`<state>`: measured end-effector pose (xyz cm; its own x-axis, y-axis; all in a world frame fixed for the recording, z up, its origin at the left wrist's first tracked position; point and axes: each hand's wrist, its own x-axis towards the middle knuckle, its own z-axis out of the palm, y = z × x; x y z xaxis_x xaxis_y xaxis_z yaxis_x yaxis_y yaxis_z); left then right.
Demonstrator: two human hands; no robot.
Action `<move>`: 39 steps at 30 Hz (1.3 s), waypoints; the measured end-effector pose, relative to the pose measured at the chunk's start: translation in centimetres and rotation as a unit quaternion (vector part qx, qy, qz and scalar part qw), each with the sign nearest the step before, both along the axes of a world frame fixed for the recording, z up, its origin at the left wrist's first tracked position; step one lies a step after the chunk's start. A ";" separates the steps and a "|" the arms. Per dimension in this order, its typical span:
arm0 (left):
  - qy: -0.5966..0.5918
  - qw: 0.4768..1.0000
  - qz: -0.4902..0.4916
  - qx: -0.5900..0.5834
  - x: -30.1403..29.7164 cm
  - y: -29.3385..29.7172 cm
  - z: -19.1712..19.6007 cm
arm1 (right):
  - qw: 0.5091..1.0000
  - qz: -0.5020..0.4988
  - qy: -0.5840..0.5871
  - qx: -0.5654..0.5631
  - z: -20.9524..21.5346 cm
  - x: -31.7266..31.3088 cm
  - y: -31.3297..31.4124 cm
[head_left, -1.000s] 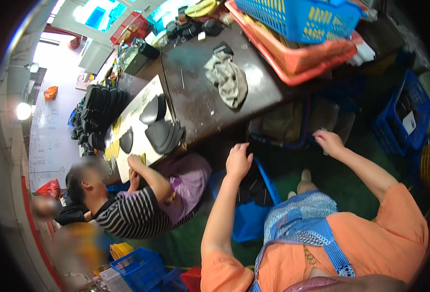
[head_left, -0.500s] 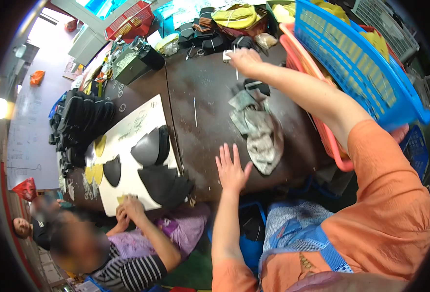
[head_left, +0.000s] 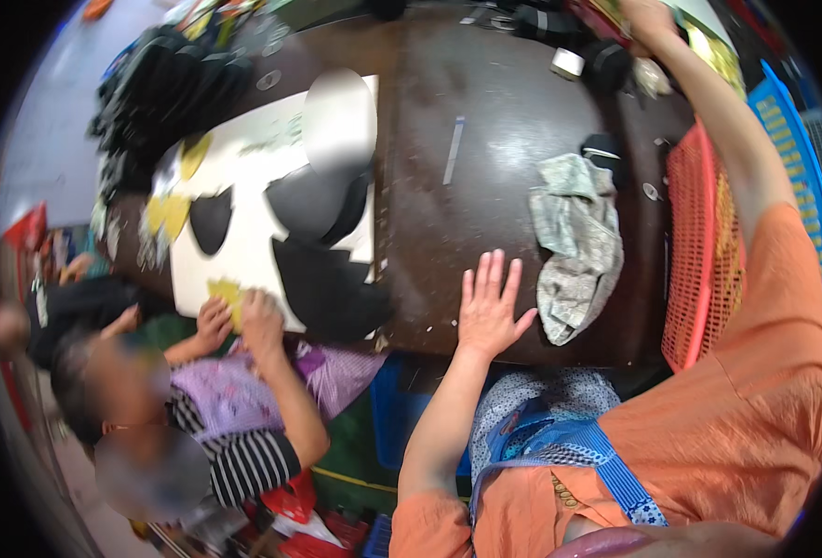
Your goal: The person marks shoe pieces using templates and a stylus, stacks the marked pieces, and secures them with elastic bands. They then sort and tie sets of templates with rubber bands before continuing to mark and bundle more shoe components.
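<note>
My left hand (head_left: 493, 307) lies flat on the dark brown table (head_left: 429, 270) near its front edge, fingers spread and holding nothing. To its right is a crumpled grey-green cloth (head_left: 575, 246), with a black bundle (head_left: 604, 158) at its far end. My right hand (head_left: 651, 20) reaches to the far right, by the edge of a reddish container (head_left: 606, 17). Its fingers are blurred and partly cut off by the picture's top edge, so any hold is hidden. Nearer than that hand are a small white block (head_left: 567, 63) and a black roll (head_left: 607, 65).
A pen (head_left: 454, 149) lies mid-table. Red (head_left: 695, 242) and blue baskets (head_left: 797, 149) stand at the right. Left, a co-worker's hands (head_left: 243, 321) hold a yellow piece over a white board (head_left: 253, 256) with black pieces (head_left: 322, 288). Black bundles (head_left: 164, 93) are piled behind.
My right hand has left the white block and moved farther right toward the container. The view has shifted, while my left hand still rests on the table beside the cloth.
</note>
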<state>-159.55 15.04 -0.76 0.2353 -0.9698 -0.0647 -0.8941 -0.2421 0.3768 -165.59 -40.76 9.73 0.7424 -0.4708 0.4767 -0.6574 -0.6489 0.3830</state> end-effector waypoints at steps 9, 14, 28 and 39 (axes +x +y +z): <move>0.193 0.975 0.107 0.028 -1.8 -1.8 5.9 | 0.979 0.203 0.012 0.010 13.5 1.5 16.8; 0.741 0.518 0.231 -0.359 -7.7 5.5 16.5 | 0.831 0.550 0.014 0.080 13.8 -1.0 39.4; 0.532 0.282 0.489 -0.632 -26.3 50.1 17.0 | 0.426 0.608 0.105 0.661 9.8 -13.4 84.3; 0.468 0.313 0.534 -0.630 -31.9 74.3 18.0 | 0.391 0.826 0.149 0.376 8.5 -9.2 114.1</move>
